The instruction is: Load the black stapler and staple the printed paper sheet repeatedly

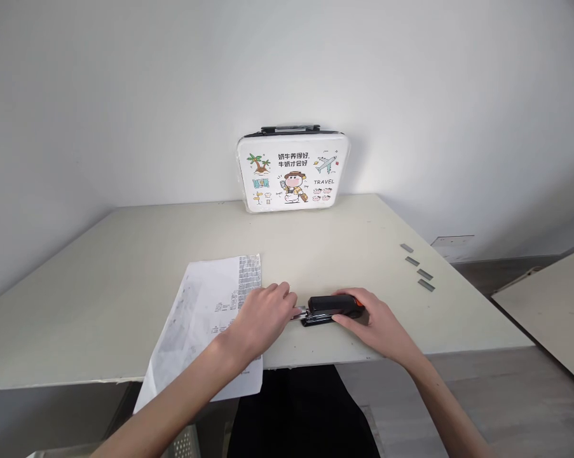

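Observation:
A black stapler (332, 305) with an orange patch at its rear lies on the table near the front edge. My right hand (370, 321) is wrapped round its rear end, thumb along the near side. At the stapler's left end, a metal staple tray (300, 312) sticks out, and my left hand (267, 315) pinches it with closed fingers. The fingertips hide part of this metal piece. Printed paper sheets (201, 305) lie beneath and beside my left forearm, with their lower part hanging over the table's edge.
Several grey staple strips (418, 267) lie in a slanted row at the table's right side. A white case (293, 172) with cartoon prints stands at the back against the wall. The pale table's (124, 254) front edge is close to my lap.

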The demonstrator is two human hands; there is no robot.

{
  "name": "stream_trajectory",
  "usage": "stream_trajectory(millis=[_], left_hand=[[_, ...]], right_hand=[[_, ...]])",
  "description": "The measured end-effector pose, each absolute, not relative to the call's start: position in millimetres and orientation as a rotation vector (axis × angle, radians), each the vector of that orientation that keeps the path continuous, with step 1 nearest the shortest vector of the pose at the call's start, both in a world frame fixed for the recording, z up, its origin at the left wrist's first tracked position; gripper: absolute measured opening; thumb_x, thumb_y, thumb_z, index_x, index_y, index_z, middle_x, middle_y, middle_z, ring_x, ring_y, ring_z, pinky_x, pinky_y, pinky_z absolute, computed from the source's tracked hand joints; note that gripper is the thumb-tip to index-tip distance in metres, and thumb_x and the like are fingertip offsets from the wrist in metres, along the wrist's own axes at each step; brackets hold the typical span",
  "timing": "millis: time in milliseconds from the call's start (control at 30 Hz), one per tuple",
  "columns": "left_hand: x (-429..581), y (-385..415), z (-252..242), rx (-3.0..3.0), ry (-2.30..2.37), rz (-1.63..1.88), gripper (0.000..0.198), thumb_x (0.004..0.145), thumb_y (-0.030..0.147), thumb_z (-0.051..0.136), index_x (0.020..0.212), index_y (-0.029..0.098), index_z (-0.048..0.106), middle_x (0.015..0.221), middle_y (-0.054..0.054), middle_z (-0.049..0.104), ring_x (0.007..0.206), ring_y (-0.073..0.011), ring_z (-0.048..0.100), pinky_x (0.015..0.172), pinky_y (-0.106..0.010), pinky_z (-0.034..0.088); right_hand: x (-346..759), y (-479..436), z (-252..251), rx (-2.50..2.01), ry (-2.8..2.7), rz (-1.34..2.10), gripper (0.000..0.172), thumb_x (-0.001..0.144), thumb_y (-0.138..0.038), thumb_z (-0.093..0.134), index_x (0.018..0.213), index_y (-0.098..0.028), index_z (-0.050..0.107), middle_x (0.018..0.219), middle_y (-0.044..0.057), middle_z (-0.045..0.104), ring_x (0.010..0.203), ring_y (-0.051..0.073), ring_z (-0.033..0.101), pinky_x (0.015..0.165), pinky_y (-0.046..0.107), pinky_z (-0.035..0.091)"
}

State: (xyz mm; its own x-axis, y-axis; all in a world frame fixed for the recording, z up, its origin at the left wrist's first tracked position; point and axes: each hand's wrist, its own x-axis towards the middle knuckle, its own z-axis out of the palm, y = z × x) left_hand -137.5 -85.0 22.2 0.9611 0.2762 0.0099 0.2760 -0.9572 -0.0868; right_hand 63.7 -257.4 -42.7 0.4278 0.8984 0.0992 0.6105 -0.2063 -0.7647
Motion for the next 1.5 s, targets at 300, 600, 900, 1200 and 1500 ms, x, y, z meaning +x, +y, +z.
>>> stream_trajectory(millis=[300, 600, 900, 1200, 1500], left_hand=[[-143.3, -75.6, 14.2, -3.26, -0.402, -0.12, 0.028, 0.109, 0.031, 0.053, 0.099, 0.019, 0.076, 0.091, -0.003, 0.073, 0.079, -0.0197, 0.071, 0.065, -0.03, 0.047], [-150.4, -71.9, 12.6, -3.342, -0.291, -0.185, 0.037, 0.111, 0.039, 0.044, 0.109, 0.021, 0.076, 0.092, -0.005, 0.066, 0.08, -0.0191, 0.068, 0.069, -0.029, 0.048], [-149.0, -71.7, 14.2, -3.37, -0.27, -0.144, 0.023, 0.108, 0.025, 0.052, 0.115, 0.019, 0.073, 0.1, -0.005, 0.072, 0.085, -0.0204, 0.07, 0.069, -0.03, 0.05], [-154.2, -73.9, 22.9, -3.246, -0.127, -0.32, 0.031, 0.112, 0.023, 0.041, 0.109, 0.017, 0.071, 0.091, -0.007, 0.07, 0.084, -0.0214, 0.069, 0.074, -0.034, 0.052], [-159.0, -73.9, 23.6, -3.185, 0.017, -0.242, 0.021, 0.107, 0.013, 0.049, 0.11, 0.019, 0.068, 0.089, -0.006, 0.068, 0.082, -0.0213, 0.067, 0.077, -0.034, 0.052]], right_hand=[[64.2, -258.0, -42.1, -1.918, -1.284, 0.482, 0.038, 0.096, -0.056, 0.064, 0.127, -0.035, 0.063, 0.134, 0.004, 0.069, 0.126, 0.03, 0.062, 0.101, 0.047, 0.055], [64.7, -257.9, -42.5, -1.919, -1.293, 0.458, 0.037, 0.096, -0.056, 0.064, 0.126, -0.036, 0.064, 0.133, 0.003, 0.07, 0.125, 0.03, 0.063, 0.1, 0.045, 0.056], [64.3, -258.6, -42.6, -1.929, -1.284, 0.469, 0.038, 0.096, -0.056, 0.064, 0.127, -0.036, 0.064, 0.134, 0.003, 0.069, 0.127, 0.03, 0.062, 0.1, 0.045, 0.056], [65.0, -257.8, -42.0, -1.923, -1.285, 0.476, 0.038, 0.095, -0.056, 0.065, 0.127, -0.035, 0.064, 0.134, 0.004, 0.069, 0.126, 0.031, 0.063, 0.1, 0.046, 0.056], [64.3, -257.6, -41.0, -1.919, -1.277, 0.475, 0.036, 0.095, -0.054, 0.065, 0.126, -0.035, 0.064, 0.132, 0.004, 0.07, 0.124, 0.031, 0.063, 0.099, 0.047, 0.056]])
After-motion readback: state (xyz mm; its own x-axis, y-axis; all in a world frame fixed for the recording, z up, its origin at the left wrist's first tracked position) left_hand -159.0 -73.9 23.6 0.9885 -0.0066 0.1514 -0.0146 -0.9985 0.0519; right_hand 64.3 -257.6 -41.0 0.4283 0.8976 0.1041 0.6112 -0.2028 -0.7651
